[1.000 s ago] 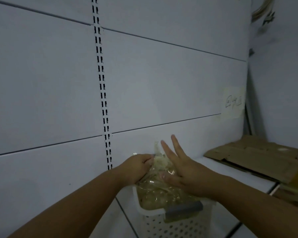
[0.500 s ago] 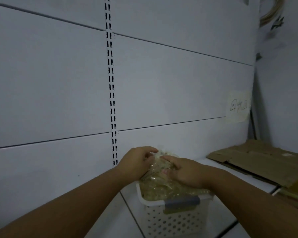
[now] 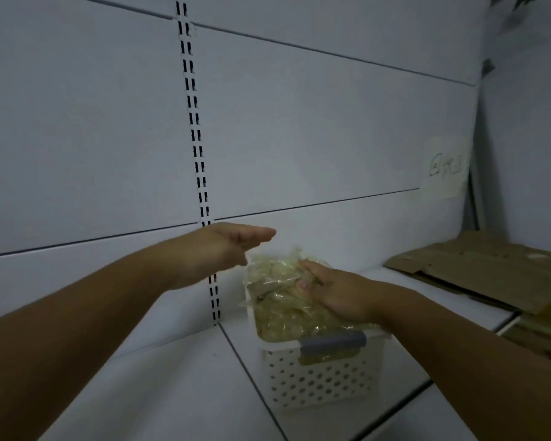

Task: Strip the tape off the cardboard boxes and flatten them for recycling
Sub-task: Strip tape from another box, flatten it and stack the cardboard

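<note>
Right grip (image 3: 334,292): fingers nearly straight, laid palm-down on the tape (image 3: 277,291). They press on the upper right of the wad and are not closed round it. One fingertip (image 3: 302,284) shows its nail against the film.

Left grip (image 3: 223,249): fingers straight and held together, pointing to the right. It holds nothing and hangs above the left edge of the tape, apart from it.

Tape: a crumpled wad of clear, yellowish strips, heaped in the basket (image 3: 318,380) and rising above its rim. Part of the wad overhangs the rim on the left side.

Basket: white plastic, walls perforated with round holes, a grey handle (image 3: 331,343) on the near rim. It stands on the shelf (image 3: 172,393), close to the back panel (image 3: 299,122) and just right of the slotted upright (image 3: 198,148).

Shelf: white, with dark seams between its sections.

Cardboard (image 3: 477,272): brown, flattened, lying on the shelf at the right, well apart from the basket, its far end near the corner. More brown material shows at the right edge below it; what it is cannot be told.

Back panel: white, in horizontal sections. A pale label (image 3: 444,167) with handwritten marks is fixed on it above the cardboard; the marks are not legible.

Both forearms are bare and enter from the bottom edge
</note>
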The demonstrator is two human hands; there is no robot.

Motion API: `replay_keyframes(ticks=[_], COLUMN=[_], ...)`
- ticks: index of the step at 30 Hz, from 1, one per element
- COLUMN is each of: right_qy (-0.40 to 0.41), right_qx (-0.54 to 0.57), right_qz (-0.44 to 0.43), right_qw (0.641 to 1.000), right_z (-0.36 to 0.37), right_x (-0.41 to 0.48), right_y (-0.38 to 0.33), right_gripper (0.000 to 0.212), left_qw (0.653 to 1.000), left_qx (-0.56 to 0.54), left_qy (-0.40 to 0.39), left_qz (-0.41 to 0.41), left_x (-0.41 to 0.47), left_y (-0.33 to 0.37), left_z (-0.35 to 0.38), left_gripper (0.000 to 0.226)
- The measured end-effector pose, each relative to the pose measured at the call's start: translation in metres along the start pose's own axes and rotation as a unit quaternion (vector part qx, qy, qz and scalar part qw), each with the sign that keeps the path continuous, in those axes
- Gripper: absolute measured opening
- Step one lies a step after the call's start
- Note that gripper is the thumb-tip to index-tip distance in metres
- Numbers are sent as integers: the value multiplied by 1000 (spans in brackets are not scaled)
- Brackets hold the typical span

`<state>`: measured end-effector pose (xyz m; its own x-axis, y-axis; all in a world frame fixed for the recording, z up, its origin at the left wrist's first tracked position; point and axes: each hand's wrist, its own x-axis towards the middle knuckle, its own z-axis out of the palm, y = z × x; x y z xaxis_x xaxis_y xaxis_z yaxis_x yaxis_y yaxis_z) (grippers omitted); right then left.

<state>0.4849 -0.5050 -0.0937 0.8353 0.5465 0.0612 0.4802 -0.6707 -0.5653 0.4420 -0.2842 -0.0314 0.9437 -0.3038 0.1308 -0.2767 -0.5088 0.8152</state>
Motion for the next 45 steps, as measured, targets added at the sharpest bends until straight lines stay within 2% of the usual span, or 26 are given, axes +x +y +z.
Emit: replay_keyframes(ticks=[1,4,6,9,11,14,16,18,20,23,24,27,29,31,34,35,37,38,39,42,43,45], right_qy=[3,18,48,156,231,372,415,431,435,367,332,254,224,174,102,114,188,231,258,249,241,233], right_qx=[4,27,44,224,253,149,67,38,10,-68,-98,-148,-184,-277,-381,-368,-284,-274,-310,-476,-505,-518], right_qz=[1,-7,-40,-28,-38,-59,-91,-123,-140,-130,-119,-73,-33,37,98,86,75,72,80,141,154,159], right_qw=[1000,999,997,962,939,914,903,893,889,919,931,953,957,944,914,919,937,931,912,832,814,808], right_z=[2,2,-2,-7,-6,-5,-4,-4,-7,-7,-5,4,7,3,0,1,7,11,16,29,33,36], right_x=[-1,-2,-3,-6,-7,-11,-18,-25,-33,-44,-48,-60,-63,-63,-58,-56,-56,-56,-54,-51,-50,-47], right_y=[0,-2,-4,0,4,2,-4,-11,-20,-30,-32,-36,-41,-51,-71,-78,-95,-102,-107,-111,-114,-118], right_gripper=[60,63,70,50,46,34,29,24,23,31,34,44,45,40,40,42,55,57,53,40,41,52], left_qw=[998,963,961,973,970,930,883,846,837,817,833,926,949,959,943,935,926,923,917,877,867,866], left_qx=[64,260,266,226,239,367,466,526,533,540,513,354,294,249,297,326,360,371,384,454,466,450], left_qy=[9,-70,-69,-52,-35,9,36,64,97,167,174,115,98,123,148,139,111,96,84,62,65,91], left_qz=[-1,-16,-23,-24,-10,28,47,64,75,111,109,63,52,55,39,26,-11,-34,-59,-143,-165,-196], left_x=[0,9,11,12,11,7,7,6,4,1,1,-4,-12,-26,-57,-71,-104,-124,-145,-207,-227,-264], left_y=[2,-13,-23,-29,-28,-27,-24,-21,-16,-7,-2,11,17,23,31,33,34,33,30,15,7,-10], left_z=[9,45,58,56,57,59,57,57,58,62,62,58,46,27,-13,-28,-62,-79,-96,-140,-152,-173], left_gripper=[39,87,99,108,107,94,93,93,87,79,76,72,64,52,44,44,44,44,43,43,42,41])
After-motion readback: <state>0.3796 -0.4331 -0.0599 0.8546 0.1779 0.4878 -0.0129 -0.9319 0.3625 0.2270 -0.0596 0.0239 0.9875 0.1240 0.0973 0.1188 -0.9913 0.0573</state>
